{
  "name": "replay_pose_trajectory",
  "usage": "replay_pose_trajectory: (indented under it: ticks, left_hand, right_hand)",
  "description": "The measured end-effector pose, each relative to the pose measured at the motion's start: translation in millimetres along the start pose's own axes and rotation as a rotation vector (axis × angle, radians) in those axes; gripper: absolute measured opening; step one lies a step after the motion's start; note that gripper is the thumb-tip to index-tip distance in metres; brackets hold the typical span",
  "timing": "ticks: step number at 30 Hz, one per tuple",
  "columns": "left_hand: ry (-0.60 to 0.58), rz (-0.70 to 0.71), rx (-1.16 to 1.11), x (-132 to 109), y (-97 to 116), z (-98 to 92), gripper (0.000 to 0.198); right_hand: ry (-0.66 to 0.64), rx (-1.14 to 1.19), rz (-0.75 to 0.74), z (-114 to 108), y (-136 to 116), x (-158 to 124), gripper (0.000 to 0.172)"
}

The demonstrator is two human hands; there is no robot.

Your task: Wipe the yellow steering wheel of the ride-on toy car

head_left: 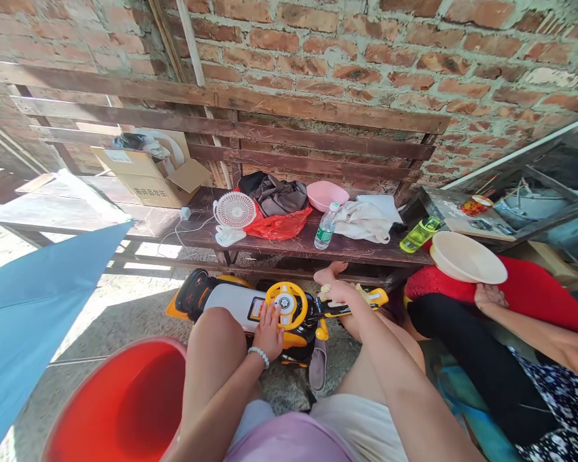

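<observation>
My left hand (pixel 268 333) lies on the yellow steering wheel (pixel 297 319) of a ride-on toy car (pixel 228 303), fingers stretched out over the hub and lower rim. A pale bead bracelet is on that wrist. My right hand (pixel 338 292) reaches forward to the toy's black and yellow front arm (pixel 379 297). Pale yellow pieces (pixel 361 292) lie beside this hand. Its fingers are too small and partly hidden, so I cannot make out a grip. Just beyond it shows a bare foot (pixel 328 273).
A bench (pixel 270 253) holds a white fan (pixel 236 210), red bag (pixel 282 226), pink basin (pixel 326 194), water bottle (pixel 324 229) and green bottle (pixel 419 235). A red bucket (pixel 125 398) stands left. At right, another person's hand (pixel 490 296) holds a cream basin (pixel 467 256).
</observation>
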State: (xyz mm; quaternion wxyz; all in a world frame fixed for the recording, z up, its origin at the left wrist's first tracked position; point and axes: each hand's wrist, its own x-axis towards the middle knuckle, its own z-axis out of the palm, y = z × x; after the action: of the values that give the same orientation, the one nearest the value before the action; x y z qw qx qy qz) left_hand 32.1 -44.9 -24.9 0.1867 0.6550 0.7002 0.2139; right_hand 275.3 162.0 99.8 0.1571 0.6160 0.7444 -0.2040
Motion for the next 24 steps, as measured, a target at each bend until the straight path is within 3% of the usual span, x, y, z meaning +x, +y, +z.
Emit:
replay_pose_trajectory:
  ticks: [3,6,16,21,24]
  left_hand:
    - [-0.019,-0.005,0.008,-0.7,0.2,0.2,0.071]
    - [-0.001,0.001,0.021,-0.7,1.6,1.9,0.07]
    - [0.085,0.042,0.069,0.0,-1.4,8.8,0.071]
    - [0.072,0.037,0.045,0.9,-1.9,8.0,0.072]
    - [0.082,0.033,0.024,1.1,-1.5,9.1,0.07]
  right_hand:
    - [-0.011,-0.052,0.123,-8.0,24.8,-1.4,0.038]
    - [0.06,-0.078,0.142,-6.5,42.4,-8.8,0.04]
    - [0.407,0.024,-0.039,37.1,21.5,-50.7,0.028]
    - [0.619,0.119,-0.191,53.8,42.0,-65.6,0.031]
    - [0.696,0.161,-0.201,50.4,57.9,-80.6,0.032]
